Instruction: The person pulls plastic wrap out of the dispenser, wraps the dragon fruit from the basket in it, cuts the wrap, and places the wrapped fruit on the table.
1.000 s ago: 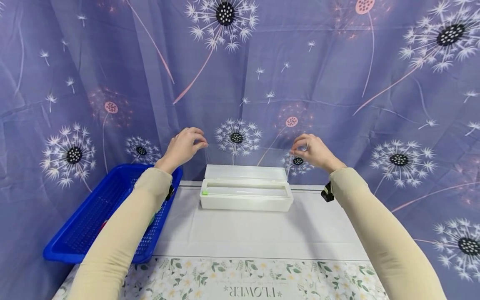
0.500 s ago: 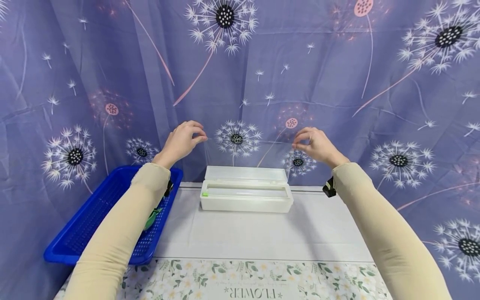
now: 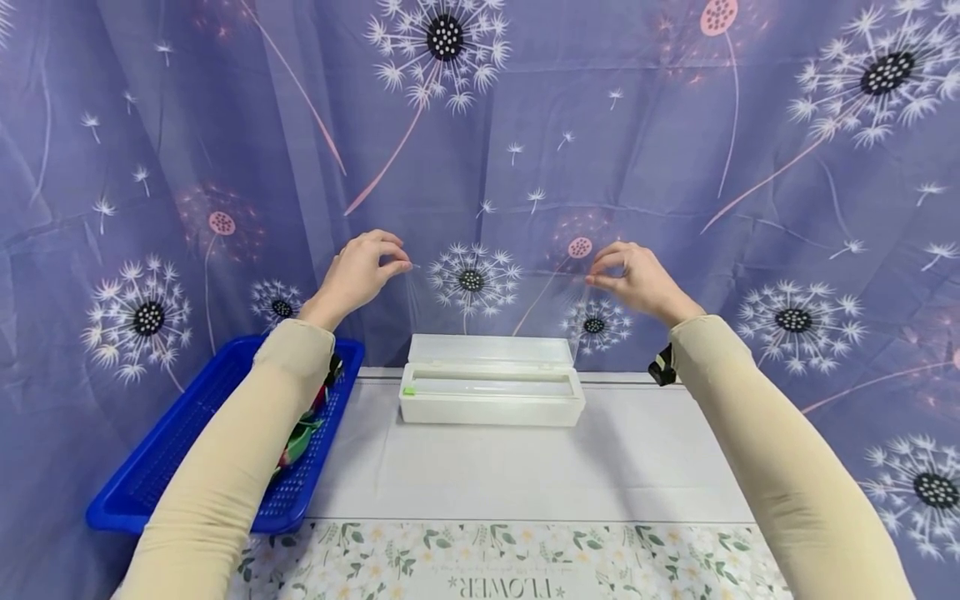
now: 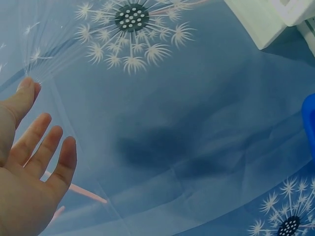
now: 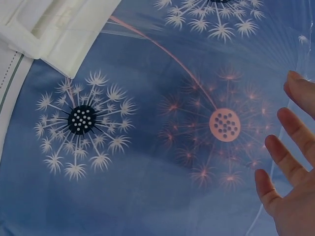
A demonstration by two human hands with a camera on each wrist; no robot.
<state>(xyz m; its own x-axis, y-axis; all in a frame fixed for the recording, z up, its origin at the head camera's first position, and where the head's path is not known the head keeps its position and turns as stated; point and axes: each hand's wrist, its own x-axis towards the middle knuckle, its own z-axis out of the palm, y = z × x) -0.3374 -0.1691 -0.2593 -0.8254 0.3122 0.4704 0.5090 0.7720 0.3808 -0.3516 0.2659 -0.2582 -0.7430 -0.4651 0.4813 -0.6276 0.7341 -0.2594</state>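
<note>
A sheet of clear cling film [image 4: 56, 51] stretches up from a white cling film dispenser [image 3: 491, 411], barely visible in the head view. My left hand [image 3: 356, 275] pinches the film's left corner between thumb and forefinger, its other fingers loosely bent in the left wrist view. With thumb and fingertips, my right hand [image 3: 637, 282] pinches the opposite corner; its forefinger is hidden in the right wrist view. Both hands are raised above and behind the dispenser. Its translucent lid [image 3: 491, 348] stands open at the back, and a small green piece [image 3: 409, 391] sits at its left end.
A blue plastic basket [image 3: 127, 508] stands at the left, partly behind the left sleeve, with green and dark red items [image 3: 300, 442] in it. A purple dandelion-print curtain [image 3: 637, 158] hangs behind the white table [image 3: 480, 475]. A floral mat [image 3: 360, 558] lies at the front.
Both hands have risen, drawing the film farther up from the dispenser. The left forearm has shifted slightly left, uncovering more items in the basket. The dispenser stays in place.
</note>
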